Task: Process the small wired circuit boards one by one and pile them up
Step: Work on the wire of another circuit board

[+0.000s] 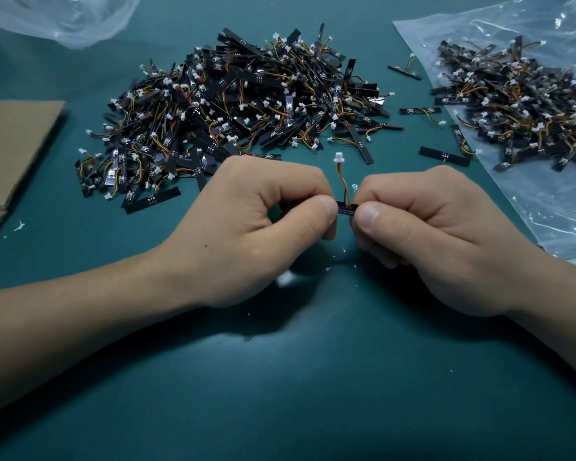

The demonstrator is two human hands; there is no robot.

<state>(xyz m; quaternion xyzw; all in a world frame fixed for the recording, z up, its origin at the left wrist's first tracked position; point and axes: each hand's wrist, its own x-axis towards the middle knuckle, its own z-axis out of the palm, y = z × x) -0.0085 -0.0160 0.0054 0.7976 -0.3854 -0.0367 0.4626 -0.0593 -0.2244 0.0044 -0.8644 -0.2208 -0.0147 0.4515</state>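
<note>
Teal matting [280, 377] covers the table, and just above it, near you and about midway across, you hold one small board [346, 207] between both hands. Your left hand [246, 227] pinches its left end between thumb and curled forefinger. Your right hand [446, 234] pinches the right end the same way, so only a short black stretch shows between your thumbs. Both hands are closed down narrow on it, the other fingers tucked under.

That two-ended grip looks chosen to steady the strip, or perhaps to flex or snap it; which of these, the view does not settle. It also leaves the wire [343, 181] free to stand up from the board's middle, with its white connector [339, 157] on top, clear of your fingers.

Beyond your hands lies the big heap [246, 104] of boards, far and central. A second heap [519, 104] sits on the clear plastic bag [546, 201] to the far right. A few stray boards [444, 156] lie between the two. I would judge the bag to be your supply and the central heap your finished pile, since it lies straight ahead, though nothing proves it.

White crumbs [284, 279] dot the matting under your hands. Brown cardboard [14, 144] lies at the left edge.
</note>
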